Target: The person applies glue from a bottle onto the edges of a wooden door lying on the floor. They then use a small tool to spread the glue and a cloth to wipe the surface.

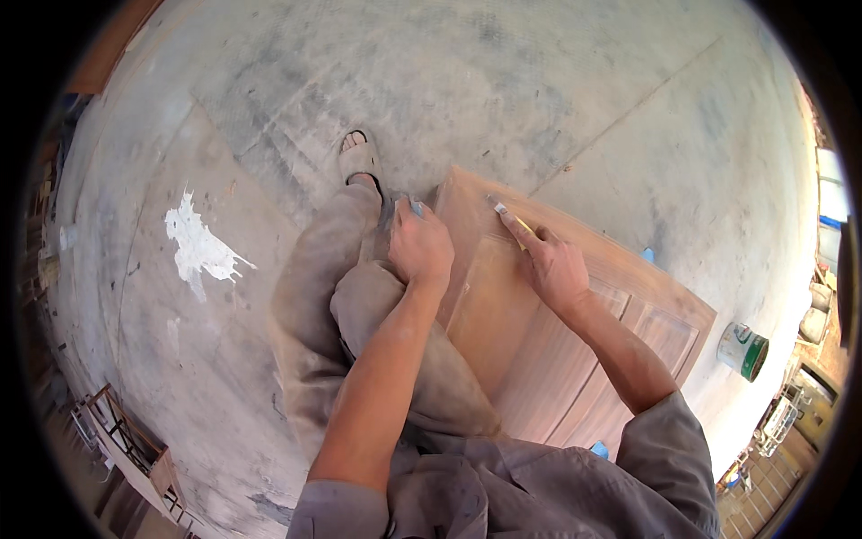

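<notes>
A brown panelled wooden door (pixel 539 341) lies flat on the concrete floor in front of me. My right hand (pixel 555 266) grips a thin yellow tool with a pale tip (pixel 507 216), its end resting on the door's raised frame near the far corner. My left hand (pixel 419 244) is closed over a small bluish-grey object (pixel 416 207) at the door's left edge, above my bent knee (pixel 359 296). What the object is I cannot make out.
My sandalled foot (pixel 361 160) stands on the floor beyond the door. A white paint splash (pixel 199 244) marks the concrete at left. A tin can (pixel 743 349) lies on its side at right. Wooden frames (pixel 135 454) lean at lower left; clutter lines the right edge.
</notes>
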A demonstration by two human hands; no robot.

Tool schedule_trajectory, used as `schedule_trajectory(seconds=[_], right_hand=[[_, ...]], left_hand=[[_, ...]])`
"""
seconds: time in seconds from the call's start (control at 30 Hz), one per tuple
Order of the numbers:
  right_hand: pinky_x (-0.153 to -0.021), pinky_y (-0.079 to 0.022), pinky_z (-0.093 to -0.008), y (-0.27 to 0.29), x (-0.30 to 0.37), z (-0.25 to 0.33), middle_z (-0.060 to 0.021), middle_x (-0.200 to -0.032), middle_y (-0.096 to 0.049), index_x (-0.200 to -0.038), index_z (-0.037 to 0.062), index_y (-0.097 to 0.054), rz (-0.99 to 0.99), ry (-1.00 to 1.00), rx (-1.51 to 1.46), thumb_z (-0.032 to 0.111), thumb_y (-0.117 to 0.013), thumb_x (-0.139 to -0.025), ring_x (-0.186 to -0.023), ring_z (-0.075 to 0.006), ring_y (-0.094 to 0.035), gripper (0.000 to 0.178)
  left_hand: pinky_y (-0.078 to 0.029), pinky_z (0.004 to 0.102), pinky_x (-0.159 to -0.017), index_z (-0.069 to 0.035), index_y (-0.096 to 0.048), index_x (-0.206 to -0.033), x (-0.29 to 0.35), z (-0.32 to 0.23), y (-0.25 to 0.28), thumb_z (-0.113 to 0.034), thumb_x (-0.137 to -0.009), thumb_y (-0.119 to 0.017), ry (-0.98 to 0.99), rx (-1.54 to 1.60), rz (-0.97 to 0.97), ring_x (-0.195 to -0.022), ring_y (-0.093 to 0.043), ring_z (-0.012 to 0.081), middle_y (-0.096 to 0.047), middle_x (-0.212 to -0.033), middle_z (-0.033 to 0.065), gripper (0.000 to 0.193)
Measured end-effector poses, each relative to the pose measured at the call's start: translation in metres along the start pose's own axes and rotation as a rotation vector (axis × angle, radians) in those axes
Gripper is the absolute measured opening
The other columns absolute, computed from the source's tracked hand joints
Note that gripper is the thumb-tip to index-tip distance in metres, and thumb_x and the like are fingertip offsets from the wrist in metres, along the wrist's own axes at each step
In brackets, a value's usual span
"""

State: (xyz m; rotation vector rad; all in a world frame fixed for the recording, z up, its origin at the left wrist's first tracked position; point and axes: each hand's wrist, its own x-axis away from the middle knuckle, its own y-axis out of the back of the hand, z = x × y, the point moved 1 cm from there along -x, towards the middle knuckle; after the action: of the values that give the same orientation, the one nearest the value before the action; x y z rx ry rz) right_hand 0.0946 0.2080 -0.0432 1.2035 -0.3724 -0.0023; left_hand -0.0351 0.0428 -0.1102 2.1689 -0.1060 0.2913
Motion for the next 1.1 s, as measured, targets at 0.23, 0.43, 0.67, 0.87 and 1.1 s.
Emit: schedule_trajectory(seconds=[0.23, 0.43, 0.67, 0.87, 1.1], right_hand=[[-0.067, -0.058, -0.0501, -0.005, 0.007, -0.005, -0.0216, -0.109, -0.070, -0.157, 0.0310, -0.045, -0.124, 0.068, -0.066, 0.005, -0.065, -0.085, -0.079, -0.0401, -0.070, 0.079], [-0.066, -0.059, -0.0480, -0.006, -0.014, -0.001, -0.0199, -0.110, -0.071, -0.157, 0.0326, -0.045, -0.069, -0.003, -0.020, 0.003, -0.064, -0.086, -0.077, -0.0384, -0.070, 0.080], [-0.066, -0.059, -0.0471, -0.006, -0.008, -0.004, -0.0184, -0.110, -0.071, -0.160, 0.0360, -0.040, -0.016, -0.021, 0.026, 0.004, -0.064, -0.086, -0.080, -0.0370, -0.071, 0.084], [-0.066, -0.059, -0.0462, -0.003, -0.002, -0.010, -0.0180, -0.110, -0.071, -0.160, 0.0376, -0.040, 0.008, -0.015, 0.002, 0.003, -0.062, -0.086, -0.081, -0.0364, -0.071, 0.085], [-0.068, -0.060, -0.0463, 0.008, -0.027, 0.006, -0.0170, -0.114, -0.072, -0.158, 0.0376, -0.044, 0.006, -0.050, 0.039, 0.002, -0.061, -0.086, -0.083, -0.0365, -0.072, 0.082]], left_hand=[[-0.053, 0.0551, -0.092, 0.000, -0.063, -0.130, -0.001, -0.006, 0.003, -0.028, -0.106, -0.048, -0.007, -0.005, 0.013, -0.109, -0.067, 0.0449, -0.071, -0.121, 0.0238, 0.040], [-0.053, 0.0542, -0.092, -0.001, -0.062, -0.130, -0.004, -0.005, 0.002, -0.027, -0.106, -0.049, -0.022, 0.019, 0.008, -0.109, -0.067, 0.0437, -0.070, -0.121, 0.0229, 0.038], [-0.052, 0.0551, -0.094, 0.000, -0.064, -0.132, -0.001, -0.007, 0.003, -0.029, -0.106, -0.046, -0.002, 0.016, 0.018, -0.108, -0.067, 0.0468, -0.071, -0.120, 0.0259, 0.042], [-0.052, 0.0555, -0.094, 0.000, -0.064, -0.131, -0.003, -0.004, 0.002, -0.029, -0.107, -0.046, -0.009, 0.000, -0.005, -0.106, -0.068, 0.0468, -0.071, -0.120, 0.0253, 0.042], [-0.053, 0.0550, -0.092, 0.001, -0.065, -0.129, -0.002, -0.004, 0.001, -0.029, -0.106, -0.046, -0.030, 0.010, -0.010, -0.106, -0.068, 0.0460, -0.071, -0.119, 0.0251, 0.042]])
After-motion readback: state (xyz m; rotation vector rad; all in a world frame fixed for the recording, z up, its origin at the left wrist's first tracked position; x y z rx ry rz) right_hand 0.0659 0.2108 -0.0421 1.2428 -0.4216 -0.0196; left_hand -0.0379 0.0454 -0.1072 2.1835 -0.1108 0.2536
